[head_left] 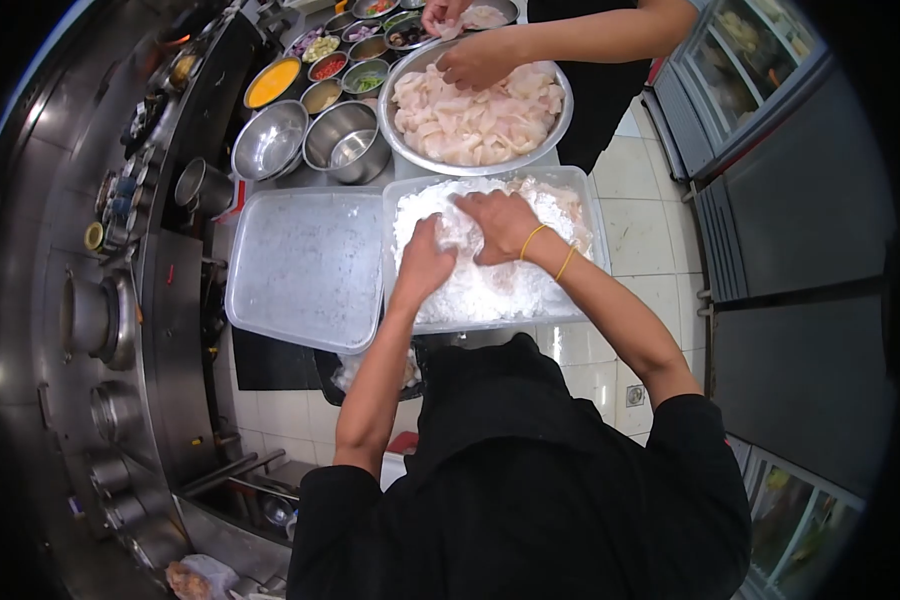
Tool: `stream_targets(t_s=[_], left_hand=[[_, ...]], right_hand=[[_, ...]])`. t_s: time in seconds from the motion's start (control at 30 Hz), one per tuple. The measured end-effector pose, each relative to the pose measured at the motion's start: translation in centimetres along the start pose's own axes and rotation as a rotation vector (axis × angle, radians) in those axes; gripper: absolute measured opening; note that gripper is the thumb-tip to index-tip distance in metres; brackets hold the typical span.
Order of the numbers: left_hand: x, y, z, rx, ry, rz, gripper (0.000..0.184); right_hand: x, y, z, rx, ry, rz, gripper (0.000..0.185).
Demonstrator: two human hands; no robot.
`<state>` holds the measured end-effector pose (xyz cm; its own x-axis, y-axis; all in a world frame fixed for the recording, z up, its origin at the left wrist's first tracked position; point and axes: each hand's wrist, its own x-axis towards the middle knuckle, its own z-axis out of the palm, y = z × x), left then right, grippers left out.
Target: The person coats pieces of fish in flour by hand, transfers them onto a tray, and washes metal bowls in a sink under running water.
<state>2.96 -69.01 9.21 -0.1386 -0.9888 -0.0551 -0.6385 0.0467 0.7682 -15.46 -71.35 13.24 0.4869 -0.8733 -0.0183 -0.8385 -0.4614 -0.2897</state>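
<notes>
Both of my hands are in a clear plastic tub (490, 325) of white flour (500, 290). My left hand (427, 258) dips into the flour at the left, thumb and forefinger apart, its other fingertips hidden. My right hand (498, 226), with yellow bands at the wrist, lies on the flour with fingers spread. Between the two hands is a white, floured clump (458, 232) whose kind I cannot make out. Pale raw slices (555, 203), partly floured, lie at the tub's far right corner.
A large metal bowl (398, 148) of pale raw meat slices (475, 120) stands beyond the tub; a co-worker's hands (480, 60) are over it. At left are a translucent lid or tray (305, 270), metal bowls (270, 140) and several small bowls of chopped ingredients. Refrigerators (800, 230) line the right.
</notes>
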Motion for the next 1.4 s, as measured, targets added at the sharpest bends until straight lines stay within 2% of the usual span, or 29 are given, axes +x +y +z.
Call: stream_targets(t_s=[0.07,0.13,0.27,0.33,0.37,0.43,0.53,0.57,0.67,0.7,0.8,0.83,0.93,0.97,1.07,1.1,1.2,1.27,1.37,1.4], left_hand=[[-0.4,-0.3,1.5,0.137,0.090,0.076,0.063],[-0.6,0.0,1.9,0.224,0.197,0.092,0.060],[-0.8,2.8,-1.8,-0.067,0.160,-0.094,0.054],[-1.4,2.1,-1.8,-0.105,0.180,-0.057,0.053],[-1.4,1.5,-1.5,-0.097,0.173,-0.040,0.053],[-1.8,0.8,-1.0,0.015,0.135,-0.001,0.055],[-3.4,0.3,1.1,0.256,0.216,-0.026,0.065],[-4.1,1.2,1.2,0.265,0.143,-0.079,0.065],[-3.8,0.3,2.2,0.276,0.125,-0.052,0.062],[-3.5,0.2,2.0,0.321,0.224,0.015,0.053],[-1.9,0.1,-0.6,0.028,0.178,-0.062,0.045],[-1.6,-1.3,-0.4,0.037,0.285,0.058,0.039],[-0.3,-3.7,-0.4,-0.341,0.192,0.003,0.037],[-0.3,-3.0,-0.8,-0.413,0.163,-0.090,0.035],[0.2,-1.9,-1.1,-0.158,0.259,-0.047,0.038],[0.1,-1.5,-1.1,-0.108,0.244,-0.049,0.041],[0.1,-1.1,-0.4,0.067,0.224,-0.004,0.053],[0.0,-1.4,0.4,0.215,0.253,0.094,0.064],[-0.3,0.0,0.7,0.310,-0.035,-0.034,0.080],[-0.4,0.4,0.9,0.338,-0.028,-0.036,0.081]], right_hand=[[0.0,-0.4,1.6,-0.094,0.090,-0.096,0.078],[0.6,-0.2,2.4,-0.017,0.098,-0.079,0.076],[1.4,0.3,0.6,0.172,0.074,-0.044,0.070],[1.3,0.9,0.1,0.187,0.134,-0.096,0.068],[1.3,0.2,-1.9,0.189,-0.075,-0.018,0.075],[1.2,-0.4,-1.3,0.113,-0.063,-0.075,0.084],[1.9,-1.0,1.4,-0.029,-0.074,-0.181,0.102],[2.1,-1.4,1.9,-0.052,-0.081,-0.205,0.100],[3.2,-1.5,2.9,-0.021,-0.088,-0.209,0.090],[3.9,-1.4,2.9,0.004,-0.087,-0.206,0.086],[4.1,-0.3,0.9,0.065,-0.065,-0.160,0.074],[3.7,0.1,-0.2,0.105,-0.047,-0.138,0.062],[4.4,2.1,-0.4,0.245,-0.111,-0.151,0.056],[4.1,2.0,-1.3,0.282,-0.082,-0.112,0.049],[3.8,2.4,-2.1,0.406,0.033,-0.085,0.046],[3.6,2.3,-2.4,0.344,0.025,-0.063,0.046],[3.0,2.3,-2.7,0.134,-0.208,-0.010,0.047],[2.9,2.4,-1.4,0.001,-0.165,-0.081,0.054],[1.7,1.7,-0.4,-0.036,-0.123,-0.105,0.065],[1.0,0.7,-0.5,-0.018,-0.114,-0.101,0.070]])
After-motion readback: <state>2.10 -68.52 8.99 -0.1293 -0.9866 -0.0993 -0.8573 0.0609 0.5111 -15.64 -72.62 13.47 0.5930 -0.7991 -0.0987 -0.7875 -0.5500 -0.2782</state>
